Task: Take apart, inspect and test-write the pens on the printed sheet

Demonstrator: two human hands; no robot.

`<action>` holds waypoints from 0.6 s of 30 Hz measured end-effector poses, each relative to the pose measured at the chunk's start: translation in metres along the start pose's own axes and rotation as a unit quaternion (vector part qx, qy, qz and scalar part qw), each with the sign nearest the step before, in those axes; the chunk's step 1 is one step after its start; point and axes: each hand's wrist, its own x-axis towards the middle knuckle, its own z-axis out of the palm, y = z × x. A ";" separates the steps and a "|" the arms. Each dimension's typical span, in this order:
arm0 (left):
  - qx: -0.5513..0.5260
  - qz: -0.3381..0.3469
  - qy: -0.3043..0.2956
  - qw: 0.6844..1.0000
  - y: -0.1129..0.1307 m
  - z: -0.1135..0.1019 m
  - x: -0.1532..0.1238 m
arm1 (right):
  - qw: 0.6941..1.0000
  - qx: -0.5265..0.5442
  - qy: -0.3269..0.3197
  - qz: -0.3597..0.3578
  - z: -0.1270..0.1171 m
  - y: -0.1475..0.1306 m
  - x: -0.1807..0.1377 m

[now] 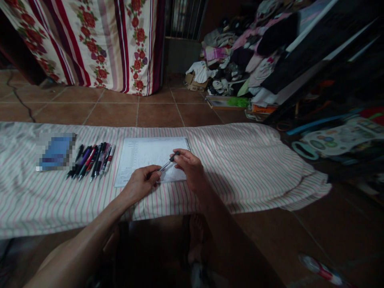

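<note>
We find both hands at work in the centre of the frame, over one ballpoint pen (165, 165) with a clear or silvery shaft and a thick black end. The left hand (143, 181) pinches the shaft's lower end between thumb and fingertips; the grip is narrow. The right hand (190, 166) closes its fingers about the black end, higher and to the right — also a narrow hold. We judge that gripping both ends keeps so slim a piece steady and lets one end be worked against the other. Whether the black part is a cap or a grip sleeve, we cannot tell.

Beneath the hands, a spiral-bound notebook (141, 154) lies flat, its coil at the upper right edge and its printed page face up. It likely offers a pale ground against which a small part shows well.

Left of the notebook, a cluster of pens (93, 160) lies side by side, most slanting the same way; we take this to keep them countable and within the left hand's reach. Further left sits a pixelated blue item (57, 152), which we cannot identify. All rest on a striped cloth (240, 160). A floral curtain (99, 44) hangs at upper left; heaped clothes (237, 56) fill the upper right.
</note>
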 end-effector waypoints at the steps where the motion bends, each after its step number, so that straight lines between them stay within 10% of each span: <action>1: 0.001 -0.001 -0.001 1.000 0.001 0.000 0.000 | 1.000 0.012 0.010 0.004 0.000 0.000 0.001; 12: -0.072 -0.023 -0.011 0.997 -0.005 0.001 0.002 | 0.994 0.045 0.101 -0.007 -0.009 -0.005 0.008; 18: -0.066 -0.022 0.017 0.997 -0.005 -0.003 0.003 | 0.998 -0.043 0.032 -0.040 -0.013 -0.002 0.006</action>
